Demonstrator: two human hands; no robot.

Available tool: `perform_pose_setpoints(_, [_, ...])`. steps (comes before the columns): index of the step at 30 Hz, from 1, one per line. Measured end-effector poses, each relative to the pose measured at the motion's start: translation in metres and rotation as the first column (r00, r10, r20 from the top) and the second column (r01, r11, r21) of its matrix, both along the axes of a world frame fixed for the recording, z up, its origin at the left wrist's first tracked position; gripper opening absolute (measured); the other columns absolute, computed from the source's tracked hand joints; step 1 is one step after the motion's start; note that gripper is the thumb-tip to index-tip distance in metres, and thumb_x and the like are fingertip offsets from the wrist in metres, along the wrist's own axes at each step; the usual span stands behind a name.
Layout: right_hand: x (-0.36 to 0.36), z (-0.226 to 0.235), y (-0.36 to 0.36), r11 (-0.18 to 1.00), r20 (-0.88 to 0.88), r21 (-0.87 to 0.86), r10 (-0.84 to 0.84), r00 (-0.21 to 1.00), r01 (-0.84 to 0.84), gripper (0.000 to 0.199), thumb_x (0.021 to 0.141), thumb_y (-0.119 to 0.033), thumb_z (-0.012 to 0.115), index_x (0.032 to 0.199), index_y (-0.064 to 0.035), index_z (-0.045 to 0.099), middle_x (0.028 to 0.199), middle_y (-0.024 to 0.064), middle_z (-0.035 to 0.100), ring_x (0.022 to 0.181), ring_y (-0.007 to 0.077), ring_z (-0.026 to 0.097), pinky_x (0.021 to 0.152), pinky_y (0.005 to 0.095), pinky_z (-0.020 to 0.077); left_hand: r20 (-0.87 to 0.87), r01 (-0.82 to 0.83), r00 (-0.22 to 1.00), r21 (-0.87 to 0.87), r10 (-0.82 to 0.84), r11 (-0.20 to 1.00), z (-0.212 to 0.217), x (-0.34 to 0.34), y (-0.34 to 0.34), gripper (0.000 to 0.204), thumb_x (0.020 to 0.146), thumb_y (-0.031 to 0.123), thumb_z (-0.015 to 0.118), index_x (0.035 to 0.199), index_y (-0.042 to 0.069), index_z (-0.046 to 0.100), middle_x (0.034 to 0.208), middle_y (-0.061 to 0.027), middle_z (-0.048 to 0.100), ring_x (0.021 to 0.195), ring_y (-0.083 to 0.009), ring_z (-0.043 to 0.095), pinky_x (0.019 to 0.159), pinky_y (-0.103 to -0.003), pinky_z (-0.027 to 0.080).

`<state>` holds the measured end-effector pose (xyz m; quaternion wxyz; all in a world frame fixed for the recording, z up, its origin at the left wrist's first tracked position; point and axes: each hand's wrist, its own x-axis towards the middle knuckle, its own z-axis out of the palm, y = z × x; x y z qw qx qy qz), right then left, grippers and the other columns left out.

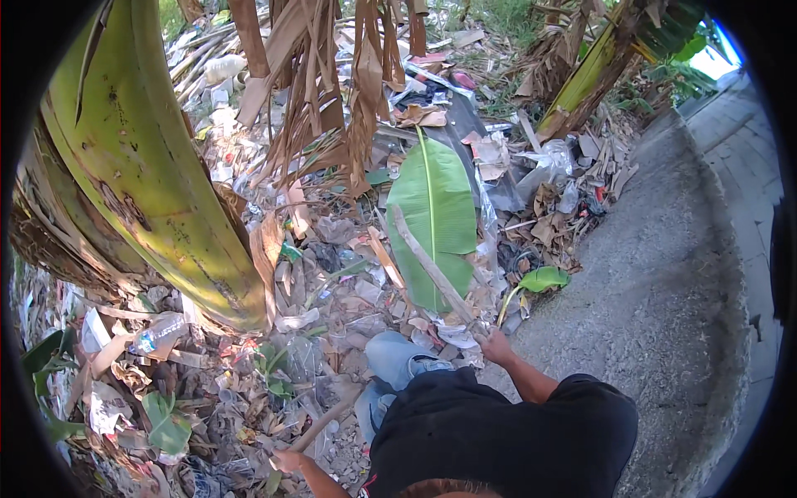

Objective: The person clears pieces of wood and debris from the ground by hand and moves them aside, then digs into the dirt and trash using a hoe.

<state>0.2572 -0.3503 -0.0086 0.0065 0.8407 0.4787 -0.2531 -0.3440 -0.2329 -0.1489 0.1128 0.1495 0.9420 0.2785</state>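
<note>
- R hand (496,344) is shut tight on a long stick (432,270); the stick goes up & left, over a big green leaf (433,212) on the ground.
- L hand (286,458) is closed on a thin brown stick (322,422), low in the pic, near the blue-jeans knee (397,358).
- Hands are well apart.
- Fat green banana trunk (145,158) leans at the left.
- Dry leaves & trash (207,365) all over the ground; a plastic bottle (159,334) by the trunk.
- Grey path (656,274) on the right.
</note>
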Motion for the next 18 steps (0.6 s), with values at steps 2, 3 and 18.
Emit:
perform_pose_setpoints(2, [-0.009, 0.01, 0.028, 0.926, -0.06, 0.251, -0.277, 0.959, 0.283, 0.047, 0.081, -0.038, 0.057, 0.086, 0.0084, 0.057, 0.084, 0.0303, 0.058, 0.081, 0.0441, 0.057, 0.07, 0.0465, 0.0444, -0.045, 0.027, 0.999, 0.013, -0.026, 1.0, 0.002, 0.001, 0.003, 0.049, 0.079, 0.042, 0.053, 0.054, 0.0, 0.058, 0.054, -0.0121, 0.059, 0.055, -0.0302, 0.057, 0.061, -0.045, 0.045])
perform_pose_setpoints(3, [-0.011, 0.015, 0.045, 0.739, -0.154, 0.398, -0.531, 0.833, 0.544, 0.045, 0.082, -0.037, 0.057, 0.084, 0.0081, 0.056, 0.08, 0.0307, 0.058, 0.08, 0.0451, 0.057, 0.068, 0.0482, 0.0444, -0.074, 0.076, 0.995, 0.018, -0.074, 0.997, 0.004, 0.004, 0.005, 0.05, 0.079, 0.043, 0.054, 0.054, 0.0, 0.058, 0.054, -0.0118, 0.058, 0.054, -0.0297, 0.057, 0.06, -0.045, 0.045])
perform_pose_setpoints(18, [0.197, 0.138, 0.553, 0.474, 0.114, 0.857, -0.553, 0.825, 0.2, 0.07, 0.072, -0.045, 0.069, 0.111, 0.0092, 0.049, 0.099, 0.0209, 0.059, 0.091, 0.0296, 0.057, 0.081, 0.0396, 0.0444, 0.237, -0.277, 0.955, 0.488, 0.18, 0.828, 0.017, 0.036, 0.036, 0.025, 0.079, 0.015, 0.063, 0.058, 0.005, 0.054, 0.054, -0.0003, 0.054, 0.048, -0.0119, 0.05, 0.045, -0.029, 0.038])
